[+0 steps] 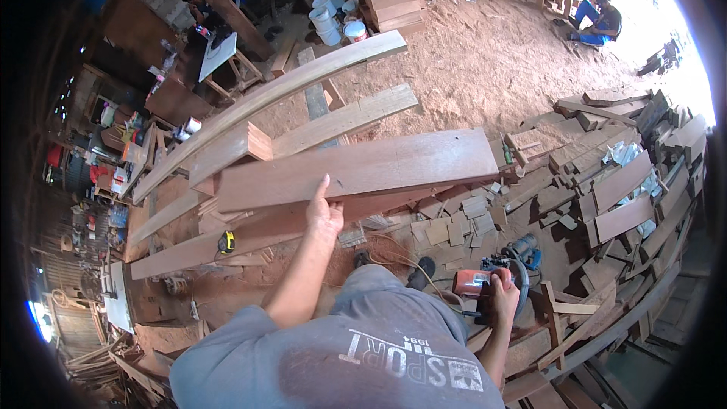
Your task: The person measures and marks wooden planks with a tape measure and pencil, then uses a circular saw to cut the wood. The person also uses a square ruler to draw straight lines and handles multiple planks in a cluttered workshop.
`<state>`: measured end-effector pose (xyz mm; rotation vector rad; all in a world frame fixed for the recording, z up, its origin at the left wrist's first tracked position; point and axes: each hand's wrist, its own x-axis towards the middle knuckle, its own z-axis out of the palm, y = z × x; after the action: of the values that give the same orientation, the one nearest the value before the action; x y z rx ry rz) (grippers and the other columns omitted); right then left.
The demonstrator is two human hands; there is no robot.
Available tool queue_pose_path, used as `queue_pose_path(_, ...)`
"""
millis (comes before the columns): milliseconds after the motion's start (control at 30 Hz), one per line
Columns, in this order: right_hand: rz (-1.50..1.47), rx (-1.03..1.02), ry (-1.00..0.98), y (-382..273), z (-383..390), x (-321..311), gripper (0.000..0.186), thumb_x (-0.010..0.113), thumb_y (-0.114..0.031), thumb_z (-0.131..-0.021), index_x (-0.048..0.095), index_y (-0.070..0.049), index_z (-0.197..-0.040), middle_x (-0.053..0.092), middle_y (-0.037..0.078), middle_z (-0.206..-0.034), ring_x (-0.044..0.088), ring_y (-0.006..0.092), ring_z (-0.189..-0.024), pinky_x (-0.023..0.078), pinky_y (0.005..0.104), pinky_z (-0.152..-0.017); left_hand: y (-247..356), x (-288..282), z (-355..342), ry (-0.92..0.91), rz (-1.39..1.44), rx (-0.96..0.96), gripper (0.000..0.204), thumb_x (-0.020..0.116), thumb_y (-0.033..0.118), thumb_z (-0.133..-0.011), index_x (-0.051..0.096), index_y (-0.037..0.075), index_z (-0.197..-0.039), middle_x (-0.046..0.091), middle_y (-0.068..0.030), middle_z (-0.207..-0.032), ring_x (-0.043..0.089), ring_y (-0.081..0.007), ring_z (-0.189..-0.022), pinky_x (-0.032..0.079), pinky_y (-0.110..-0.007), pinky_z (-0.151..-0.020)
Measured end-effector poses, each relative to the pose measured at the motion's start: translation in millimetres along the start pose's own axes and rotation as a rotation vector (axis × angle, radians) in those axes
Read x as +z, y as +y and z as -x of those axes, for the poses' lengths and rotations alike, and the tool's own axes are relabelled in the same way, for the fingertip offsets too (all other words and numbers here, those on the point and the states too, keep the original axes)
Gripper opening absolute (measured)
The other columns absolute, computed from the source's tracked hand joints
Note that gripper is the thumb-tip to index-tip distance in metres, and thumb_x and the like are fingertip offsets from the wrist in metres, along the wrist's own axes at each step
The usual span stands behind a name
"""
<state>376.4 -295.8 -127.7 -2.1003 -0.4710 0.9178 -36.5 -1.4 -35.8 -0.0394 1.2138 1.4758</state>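
My left hand (324, 213) grips the near edge of a wide wooden board (356, 167), one digit lying on its top face and the others curled at the edge. The board rests across other timber in front of me. Down at my right side, my right hand (503, 300) is closed round the handle of a circular saw (471, 282) with an orange motor body. The saw's round guard (520, 285) faces away to the right, and its blade cannot be made out. A yellow and black tape measure (226, 242) sits on a lower beam, left of my left hand.
Long planks (303, 74) stretch beyond the board. Offcuts (598, 189) pile up on the right, near a blue power tool (528, 248). A cord (405, 251) runs by my feet. White buckets (326, 24) stand far off. One person (598, 21) sits far right, another (198, 9) far left.
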Motion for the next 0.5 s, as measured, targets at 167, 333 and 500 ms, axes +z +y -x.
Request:
queue_pose_path(167,-0.016,0.066,-0.035,-10.5,6.9,-10.8,0.031,0.079,-0.028,-0.099,0.081,0.001,-0.109,0.073,0.002,-0.090,0.065,0.0105,-0.080,0.053,0.0300,-0.072,-71.6,-32.0,-12.4,0.113,0.123,-0.137,0.064,0.092,0.024,-0.091,0.060,0.010,-0.145,0.068,-0.0052,-0.140,0.061,-0.0227,-0.135,0.047,-0.039,-0.119)
queue_pose_path(333,-0.011,0.128,-0.052,-3.4,4.7,-16.5,0.032,0.078,-0.027,-0.101,0.080,0.003,-0.110,0.073,0.002,-0.091,0.065,0.0107,-0.080,0.053,0.0296,-0.072,-106.0,-21.5,-3.8,0.125,0.168,-0.156,0.063,0.090,0.024,-0.094,0.059,0.010,-0.146,0.066,-0.0048,-0.146,0.060,-0.0211,-0.139,0.047,-0.038,-0.122)
queue_pose_path(500,0.005,0.041,-0.029,8.6,1.1,-13.6,0.033,0.077,-0.029,-0.101,0.080,0.003,-0.110,0.071,0.000,-0.088,0.062,0.0093,-0.074,0.050,0.0289,-0.066,-127.7,2.0,-4.1,0.125,0.175,-0.199,0.068,0.093,0.023,-0.091,0.058,0.013,-0.147,0.064,-0.0038,-0.148,0.059,-0.0213,-0.141,0.048,-0.039,-0.123)
